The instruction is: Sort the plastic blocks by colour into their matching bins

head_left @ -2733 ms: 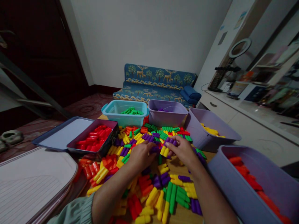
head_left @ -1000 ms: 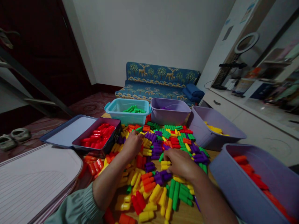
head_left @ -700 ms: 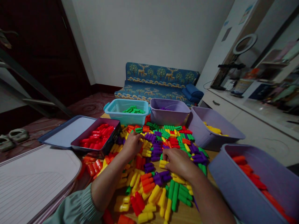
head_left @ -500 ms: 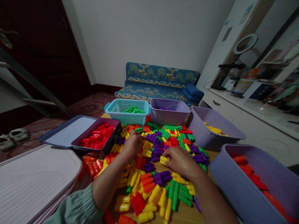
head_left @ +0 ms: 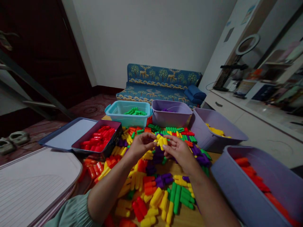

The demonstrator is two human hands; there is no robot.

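Both my hands are raised just above a heap of coloured plastic pegs (head_left: 151, 186) on a wooden table. My left hand (head_left: 141, 145) and my right hand (head_left: 178, 151) meet over the heap, fingers pinched on a small bunch of yellow pegs (head_left: 161, 141) held between them. Purple, green, red and orange pegs lie under and around the hands.
Round the heap stand a dark tin with red pegs (head_left: 98, 139) and its open lid (head_left: 66, 134), a teal bin with green pegs (head_left: 127, 113), a purple bin (head_left: 170, 113), a bin with yellow pegs (head_left: 214, 130) and a near bin with orange pegs (head_left: 255, 186). A pale lid (head_left: 33, 186) lies at left.
Both hands were down on the heap, apart. They have lifted and come together, and the yellow pegs picked up by the right hand are now held between both.
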